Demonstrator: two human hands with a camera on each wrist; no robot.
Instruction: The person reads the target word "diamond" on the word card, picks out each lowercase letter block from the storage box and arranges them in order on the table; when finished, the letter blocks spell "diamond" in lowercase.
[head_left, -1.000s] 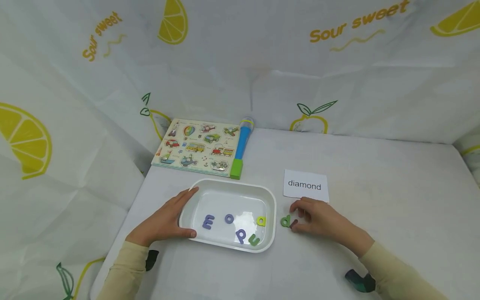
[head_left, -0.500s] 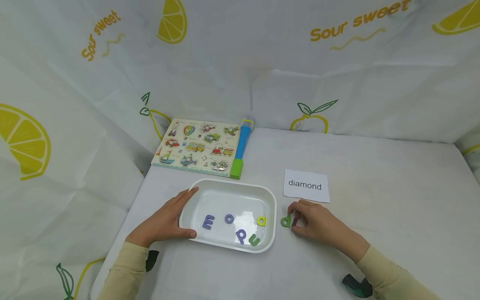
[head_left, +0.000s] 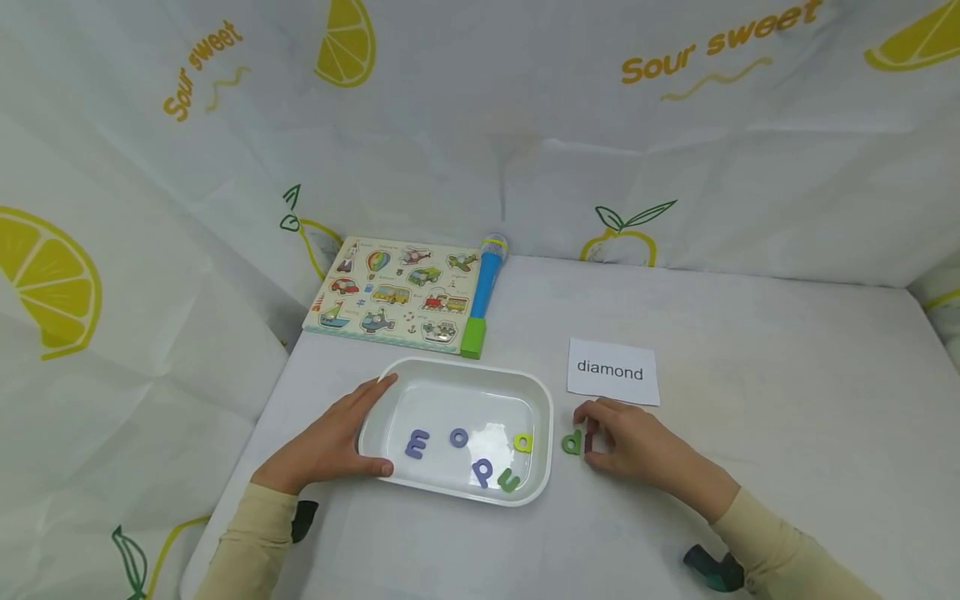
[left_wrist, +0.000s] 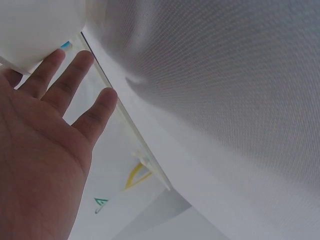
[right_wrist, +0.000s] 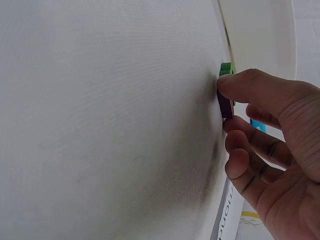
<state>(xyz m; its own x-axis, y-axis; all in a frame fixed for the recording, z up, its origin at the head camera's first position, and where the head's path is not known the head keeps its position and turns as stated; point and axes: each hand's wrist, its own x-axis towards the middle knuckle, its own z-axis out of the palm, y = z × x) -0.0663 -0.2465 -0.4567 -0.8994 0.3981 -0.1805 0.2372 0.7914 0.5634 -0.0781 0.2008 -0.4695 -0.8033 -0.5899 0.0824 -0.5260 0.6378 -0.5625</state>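
Right hand (head_left: 633, 442) nudged purple letter (head_left: 588, 442) beside green d (head_left: 572, 442), pinching it, left hand (head_left: 330, 446) flat against tray (head_left: 457, 368).

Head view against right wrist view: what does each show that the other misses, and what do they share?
Only the head view shows the left hand resting against the white tray, the letters in it, the diamond card's word, the puzzle board and the toy microphone. Only the right wrist view shows the dark purple letter pinched on the cloth. Both show the right hand and the green d.
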